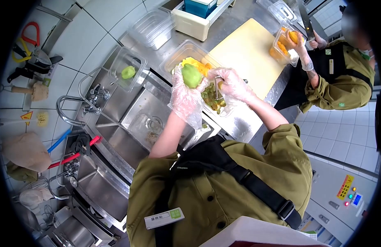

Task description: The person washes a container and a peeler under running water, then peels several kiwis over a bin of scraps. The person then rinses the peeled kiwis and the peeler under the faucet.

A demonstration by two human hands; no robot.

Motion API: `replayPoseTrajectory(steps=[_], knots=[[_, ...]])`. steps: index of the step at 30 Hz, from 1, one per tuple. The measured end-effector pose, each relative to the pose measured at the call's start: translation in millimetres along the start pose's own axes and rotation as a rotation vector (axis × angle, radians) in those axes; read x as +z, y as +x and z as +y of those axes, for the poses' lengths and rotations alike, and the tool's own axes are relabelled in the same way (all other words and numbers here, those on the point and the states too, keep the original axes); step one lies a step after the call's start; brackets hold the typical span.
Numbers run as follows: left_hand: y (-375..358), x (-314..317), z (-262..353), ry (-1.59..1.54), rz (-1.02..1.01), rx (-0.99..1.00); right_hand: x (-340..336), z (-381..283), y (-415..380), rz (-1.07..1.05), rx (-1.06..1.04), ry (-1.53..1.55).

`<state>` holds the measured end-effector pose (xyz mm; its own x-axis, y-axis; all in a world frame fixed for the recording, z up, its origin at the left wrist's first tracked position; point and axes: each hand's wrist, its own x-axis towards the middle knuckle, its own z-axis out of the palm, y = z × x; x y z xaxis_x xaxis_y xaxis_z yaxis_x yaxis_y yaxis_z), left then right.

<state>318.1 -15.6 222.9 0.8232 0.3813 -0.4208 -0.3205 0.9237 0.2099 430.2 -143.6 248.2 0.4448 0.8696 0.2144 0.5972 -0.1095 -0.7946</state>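
Note:
My left hand (185, 95), in a loose clear plastic glove, is wrapped round a peeled, light green fruit (192, 76) that looks like a kiwi. Close to its right, my gloved right hand (233, 85) grips a peeler (217, 87), whose metal head points toward the fruit. Under the hands lies a heap of green-brown peelings (214, 101) in a clear bag or container. Just beyond, a clear plastic tub (178, 55) holds yellow and orange fruit pieces (203, 66). Another peeled green fruit (128, 72) sits in a clear tub (115, 66) to the left.
A pale cutting board (250, 45) covers the counter ahead. At the right, a co-worker (338, 74) holds orange fruit over a clear tub (277, 55) and a large knife (306, 24). Steel sinks (135, 111) and a tap (67, 109) are at my left; stacked tubs (153, 31) stand behind.

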Motion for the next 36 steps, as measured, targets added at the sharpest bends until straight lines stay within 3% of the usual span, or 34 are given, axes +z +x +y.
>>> replayPoseTrajectory(steps=[5, 13, 17, 19, 21, 22, 25, 27, 30, 32, 34, 36], knots=[[-2.0, 0.6, -6.4, -0.035, -0.109, -0.06, -2.8, -27.7, -3.0, 0.002, -0.019, 0.068], [-15.2, 12.6, -18.2, 0.307, -0.083, 0.283, -12.8, -45.3, 0.0, -0.004, 0.101, 0.104], [-24.0, 20.6, -19.6, 0.465, -0.057, 0.342, -21.7, -46.8, 0.8, -0.04, -0.048, 0.069], [-23.1, 12.4, -17.4, 0.682, -0.156, 0.432, -23.1, -42.7, 2.2, -0.059, -0.113, 0.062], [-21.8, 11.9, -16.9, 0.589, -0.223, 0.364, -21.7, -42.1, 0.0, -0.022, -0.051, 0.07], [-20.0, 14.4, -14.9, 0.388, -0.235, 0.253, -19.7, -41.7, 0.2, -0.006, -0.021, 0.076], [-28.0, 21.6, -3.8, -0.022, -0.208, -0.046, -21.7, -29.9, 1.9, 0.041, 0.298, 0.124], [-29.2, 19.4, 5.9, -0.292, -0.152, -0.25, -17.7, -26.6, -1.2, -0.011, 0.287, 0.011], [-25.7, -4.7, 22.4, -0.377, -0.364, -0.429, -6.2, -10.6, -9.4, 0.004, 0.186, -0.176], [-31.9, -21.1, 37.3, -0.408, -0.248, -0.37, 5.1, 2.6, -12.6, 0.031, 0.074, -0.286], [-35.7, -56.3, 55.7, -0.596, -0.214, -0.307, 1.2, 8.3, -9.2, -0.132, 0.178, -0.268], [-68.3, -56.0, 81.6, -0.684, 0.057, -0.076, 5.5, -8.6, -5.2, -0.086, 0.246, -0.334]])
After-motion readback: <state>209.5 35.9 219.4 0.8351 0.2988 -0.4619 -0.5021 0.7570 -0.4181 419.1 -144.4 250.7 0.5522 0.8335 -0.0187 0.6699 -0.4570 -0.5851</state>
